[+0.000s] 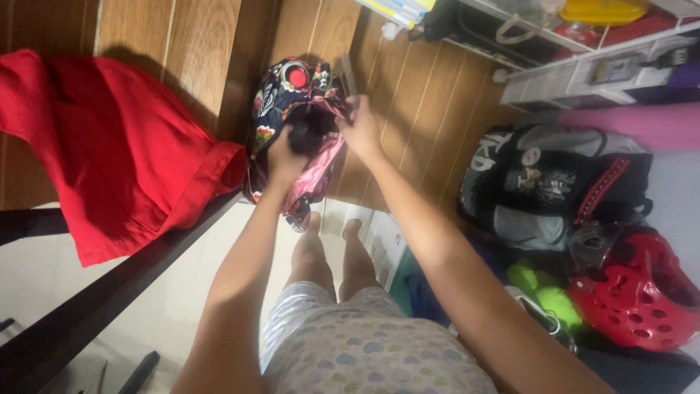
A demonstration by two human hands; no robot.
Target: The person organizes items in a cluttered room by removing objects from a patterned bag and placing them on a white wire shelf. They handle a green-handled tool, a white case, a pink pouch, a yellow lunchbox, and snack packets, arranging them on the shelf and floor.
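Observation:
A dark patterned bag [281, 95] with a pink lining hangs in front of a wooden wall, its mouth held wide. My left hand [286, 157] grips a dark object at the bag's opening, partly inside it. My right hand [359, 125] holds the bag's right edge and pulls it outward. What lies deeper in the bag is hidden.
A red garment [117, 146] hangs over a dark rail [131, 273] at left. At right sit a black and grey backpack [554, 182], a red perforated helmet [634, 292], a green item [547, 295] and white shelving [583, 73]. My legs stand on pale floor tiles below.

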